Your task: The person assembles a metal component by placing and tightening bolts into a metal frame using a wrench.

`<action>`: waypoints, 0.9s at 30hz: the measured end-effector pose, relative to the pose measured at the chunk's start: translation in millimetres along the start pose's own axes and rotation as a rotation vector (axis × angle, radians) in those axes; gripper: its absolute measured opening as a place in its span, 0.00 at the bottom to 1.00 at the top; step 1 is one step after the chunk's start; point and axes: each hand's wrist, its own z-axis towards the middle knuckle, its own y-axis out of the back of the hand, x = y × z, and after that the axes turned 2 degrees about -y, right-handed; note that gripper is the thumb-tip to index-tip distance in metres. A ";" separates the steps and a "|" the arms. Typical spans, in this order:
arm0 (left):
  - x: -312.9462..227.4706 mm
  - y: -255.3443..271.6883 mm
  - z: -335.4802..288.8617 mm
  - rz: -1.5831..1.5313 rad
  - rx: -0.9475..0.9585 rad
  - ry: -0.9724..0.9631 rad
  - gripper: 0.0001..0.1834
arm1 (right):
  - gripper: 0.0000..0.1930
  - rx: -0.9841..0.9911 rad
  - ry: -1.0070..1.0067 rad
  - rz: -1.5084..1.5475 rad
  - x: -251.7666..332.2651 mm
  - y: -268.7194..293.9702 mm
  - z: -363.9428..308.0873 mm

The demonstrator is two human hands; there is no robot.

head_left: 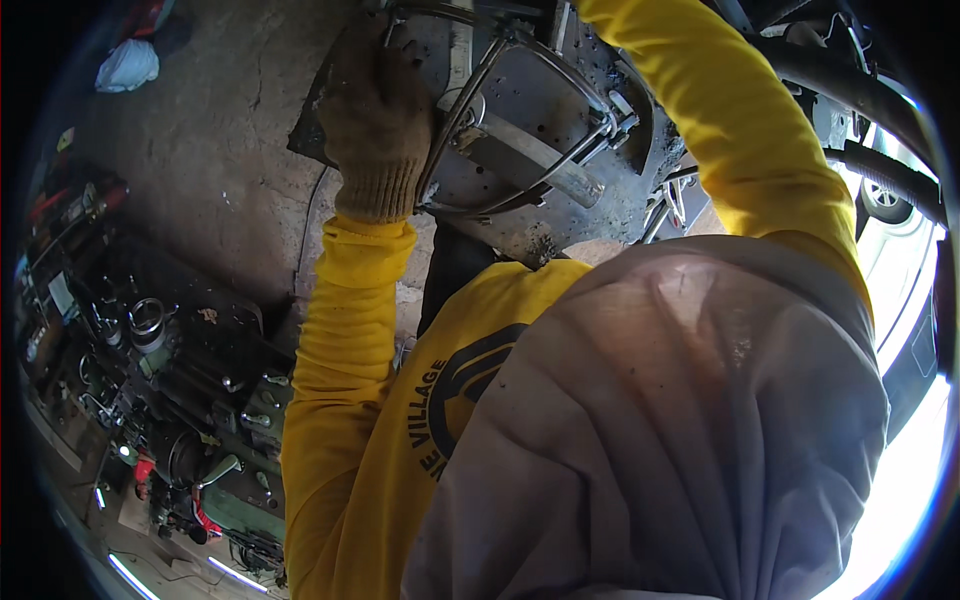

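Note:
My left hand (372, 125), in a brown knitted work glove, lies at the left side of a frame of bent metal rods (484, 85). Its fingers curl at the frame's far left corner, where they are dark and partly hidden. The frame rests on a grey, pitted metal worktable (500, 228). Inside the frame, a flat metal bar (545, 160) lies slantwise across the tabletop. A bolt-like metal fitting (620, 112) stands at the frame's right corner. My right arm (735, 110), in a yellow sleeve, reaches past the table's right side; its hand is beyond the upper edge.
Dark machinery (175, 400) with metal handles stands at the left. A white bundle (128, 66) lies on the concrete floor (215, 150) at the far left. Thick black tubes (850, 85) and bright daylight are at the right. A greyish cloth (660, 430) covers much of the near view.

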 end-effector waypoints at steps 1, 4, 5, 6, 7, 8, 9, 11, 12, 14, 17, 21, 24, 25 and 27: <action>0.0 1.1 0.3 -0.001 0.002 0.002 0.14 | 0.13 0.151 0.025 -0.066 1.0 -4.0 6.2; 4.7 5.6 -1.2 0.120 0.005 -0.043 0.13 | 0.13 0.409 0.008 -0.227 9.2 19.1 8.6; 2.9 4.9 -1.5 0.016 0.016 0.017 0.13 | 0.13 0.516 -0.045 -0.330 9.9 37.0 4.8; 0.6 6.0 -2.0 -0.088 0.029 0.077 0.13 | 0.11 0.422 -0.073 -0.297 4.2 53.2 -2.3; 4.5 6.6 -2.2 -0.090 0.030 0.078 0.13 | 0.10 0.334 -0.101 -0.264 -0.5 67.8 -14.7; 11.5 6.9 -0.9 0.119 0.033 -0.107 0.13 | 0.09 0.215 -0.102 -0.241 -1.6 81.2 -30.0; 15.1 6.4 0.6 0.327 0.035 -0.295 0.14 | 0.09 0.157 -0.104 -0.233 2.3 94.9 -42.6; 4.1 2.6 -1.1 0.097 0.019 -0.097 0.14 | 0.09 0.203 -0.245 -0.200 21.3 118.0 -65.9; -0.4 6.4 -6.3 -0.104 0.000 0.110 0.14 | 0.09 0.292 -0.378 -0.153 34.9 113.8 -75.0; -4.0 8.9 -0.3 0.022 0.055 0.031 0.14 | 0.09 0.221 -0.412 -0.218 50.8 115.5 -96.7; 0.9 5.8 -2.3 -0.003 0.086 0.043 0.15 | 0.11 0.328 -0.526 -0.199 74.5 113.6 -109.7; 9.3 0.0 -3.5 -0.150 0.077 0.066 0.16 | 0.16 0.299 -0.559 -0.075 86.2 115.8 -116.1; 4.6 3.2 -4.2 -0.118 0.079 0.100 0.15 | 0.15 0.282 -0.547 -0.102 97.1 116.2 -113.4; 3.5 3.3 -4.4 -0.120 0.076 0.101 0.15 | 0.14 0.307 -0.594 -0.059 100.1 118.3 -111.3; 2.6 5.3 -5.6 -0.027 0.082 0.129 0.15 | 0.13 0.327 -0.629 -0.010 97.8 114.9 -105.3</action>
